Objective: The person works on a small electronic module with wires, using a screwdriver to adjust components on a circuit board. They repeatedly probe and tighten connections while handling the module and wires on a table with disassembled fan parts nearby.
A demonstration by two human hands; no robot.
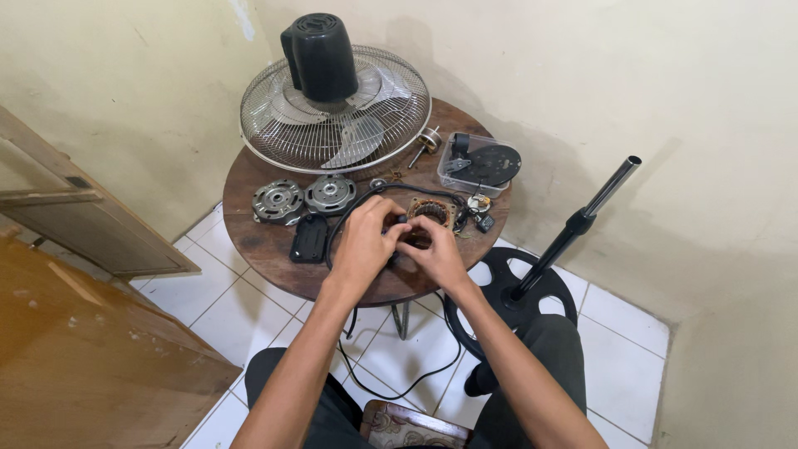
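Presently both hands, left hand (pixel 363 243) and right hand (pixel 434 253), curled together w/ fingers pinching small dark part just below stator (pixel 431 213); part itself hidden.

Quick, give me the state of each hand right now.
Left hand: fingers curled closed around the black cable on the round table.
Right hand: fingers bent, pinching something small beside the stator; what cannot be told.

Small part under left hand (pixel 364 243) and right hand (pixel 434 254) hidden by fingers, kind unclear; stator (pixel 430 211) lower edge covered; black cable (pixel 391 391) vanishes behind legs; patterned seat (pixel 411 426) cut by bottom edge.
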